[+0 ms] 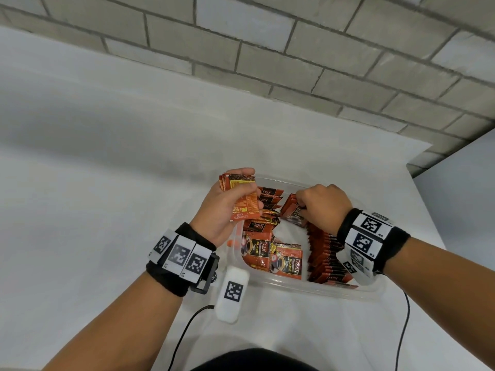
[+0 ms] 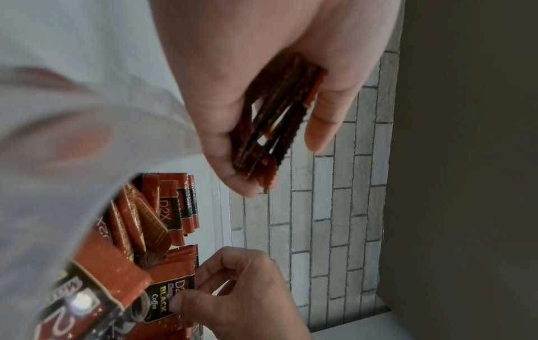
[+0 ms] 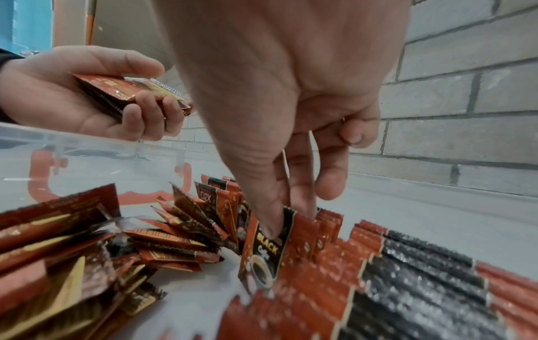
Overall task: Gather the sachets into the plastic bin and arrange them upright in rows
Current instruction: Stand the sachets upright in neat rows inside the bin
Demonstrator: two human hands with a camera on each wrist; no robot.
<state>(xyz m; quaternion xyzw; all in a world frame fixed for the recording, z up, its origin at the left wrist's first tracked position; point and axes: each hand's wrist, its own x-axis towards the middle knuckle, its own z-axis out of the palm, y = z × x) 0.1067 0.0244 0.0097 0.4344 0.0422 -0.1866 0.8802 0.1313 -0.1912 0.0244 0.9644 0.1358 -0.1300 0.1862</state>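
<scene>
The loose sachets (image 1: 286, 259) lying flat in the plastic bin (image 1: 281, 286) read "D2X" and "BLACK Coffee", seen upside down from the head camera. The sachet (image 3: 266, 250) pinched by the right hand (image 3: 291, 96) shows "BLACK" above "Coffee". A leaning sachet (image 3: 208, 195) behind it carries "D2X". Small print on the back of the left hand's stack (image 1: 245, 199) is too fine to read

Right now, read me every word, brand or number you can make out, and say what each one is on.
"D2X": flat sachets in the plastic bin.
"BLACK Coffee": sachet pinched by the right hand.
Back print on the stack in the left hand: too blurred.
Wristband tags: coded squares; small codes unreadable.
</scene>
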